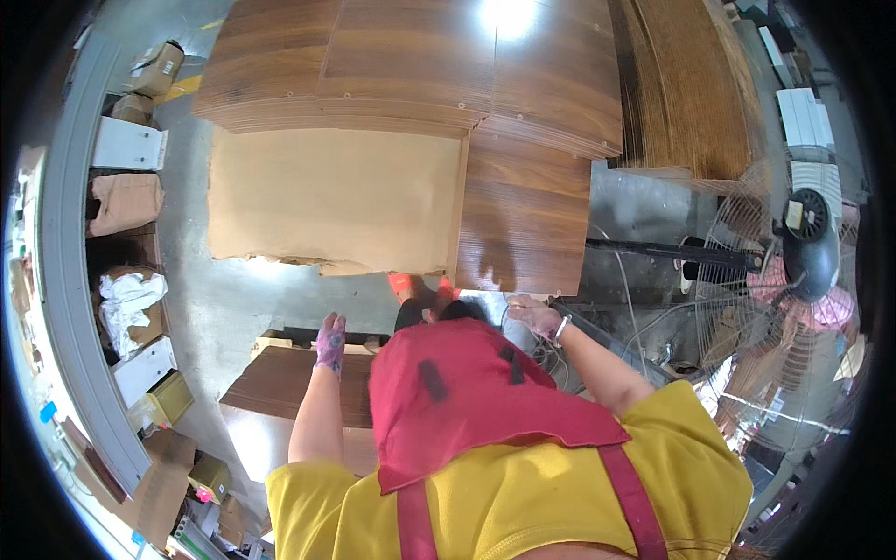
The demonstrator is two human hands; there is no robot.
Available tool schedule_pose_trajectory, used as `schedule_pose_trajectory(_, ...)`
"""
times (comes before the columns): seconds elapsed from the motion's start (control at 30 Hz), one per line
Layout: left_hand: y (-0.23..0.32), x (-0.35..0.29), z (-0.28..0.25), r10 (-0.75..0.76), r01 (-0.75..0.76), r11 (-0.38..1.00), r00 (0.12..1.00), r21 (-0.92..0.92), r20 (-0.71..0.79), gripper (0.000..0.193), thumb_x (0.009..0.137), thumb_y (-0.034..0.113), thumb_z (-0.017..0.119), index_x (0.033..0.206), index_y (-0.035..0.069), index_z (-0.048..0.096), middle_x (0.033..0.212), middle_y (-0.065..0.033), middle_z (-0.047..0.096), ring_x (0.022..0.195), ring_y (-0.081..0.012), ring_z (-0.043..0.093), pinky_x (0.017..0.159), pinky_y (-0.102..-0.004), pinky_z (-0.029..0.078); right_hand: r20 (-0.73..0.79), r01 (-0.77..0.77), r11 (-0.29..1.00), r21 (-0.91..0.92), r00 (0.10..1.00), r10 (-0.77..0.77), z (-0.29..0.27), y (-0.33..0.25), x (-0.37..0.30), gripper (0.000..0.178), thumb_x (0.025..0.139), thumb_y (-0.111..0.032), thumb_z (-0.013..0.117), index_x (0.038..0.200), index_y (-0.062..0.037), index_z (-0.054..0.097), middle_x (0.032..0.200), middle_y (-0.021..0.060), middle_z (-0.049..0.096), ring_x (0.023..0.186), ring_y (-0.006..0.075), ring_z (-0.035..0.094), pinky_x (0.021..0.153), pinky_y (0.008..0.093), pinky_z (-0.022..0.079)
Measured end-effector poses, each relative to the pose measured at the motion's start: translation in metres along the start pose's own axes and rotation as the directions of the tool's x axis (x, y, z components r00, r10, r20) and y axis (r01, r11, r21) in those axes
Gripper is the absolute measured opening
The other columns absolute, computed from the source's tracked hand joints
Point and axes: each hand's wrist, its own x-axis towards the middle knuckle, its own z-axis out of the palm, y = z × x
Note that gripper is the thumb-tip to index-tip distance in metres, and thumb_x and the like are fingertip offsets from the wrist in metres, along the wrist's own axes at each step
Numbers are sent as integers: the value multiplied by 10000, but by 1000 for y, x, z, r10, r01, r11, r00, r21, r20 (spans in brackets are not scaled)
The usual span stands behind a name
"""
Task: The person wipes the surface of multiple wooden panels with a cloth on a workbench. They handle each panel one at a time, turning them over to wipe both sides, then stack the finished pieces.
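Observation:
My left hand, with purple on its fingers, is held over the far edge of a low stack of dark wood-grain boards. Its fingers point away from me and it appears to hold nothing. My right hand, also with purple tints and a white band at the wrist, is beside the near edge of a stack of brown wood-grain panels. Its fingers are stretched out toward the left; whether they touch the panel edge I cannot tell. Left of that stack lies a tan cardboard sheet with a torn near edge.
More wood-grain panels are stacked beyond the cardboard, and darker boards stand at the far right. A large wire-caged fan is on the right, with cables nearby. Cardboard boxes line the left side.

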Motion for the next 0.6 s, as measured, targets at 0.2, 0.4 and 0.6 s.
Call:
schedule_pose_trajectory(0.2, -33, -58, -44, 40, -59, 952, 997, -299, -69, 410, 938, 287, 595, 1283, 71, 546, 957, -50, 626, 762, -84, 524, 702, -249, 452, 118, 208, 942, -265, 976, -183, -25, -69, -34, 418, 891, -66, 564, 1297, -22, 474, 1212, 90, 588, 1011, 194, 596, 834, 301, 494)
schedule_pose_trajectory(0.4, 19, -115, -106, 54, -45, 873, 999, -486, 5, 430, 938, 294, 588, 1302, 71, 539, 1167, -97, 619, 1021, -158, 585, 880, -281, 452, -161, -2, 994, -114, 987, -17, -11, -122, -19, 189, 866, -132, 569, 1048, -101, 610, 834, 26, 589, 699, 147, 561, 569, 280, 450)
schedule_pose_trajectory(0.6, -81, -147, -242, 109, -142, 990, 823, -16, -558, 494, 913, 292, 587, 1319, 25, 502, 1319, -179, 533, 1221, -305, 507, 1020, -386, 398, 142, -203, 979, 1, 969, 201, 83, -189, 37, 197, 873, -208, 567, 727, -163, 443, 683, -32, 486, 489, 66, 398, 356, 190, 255)
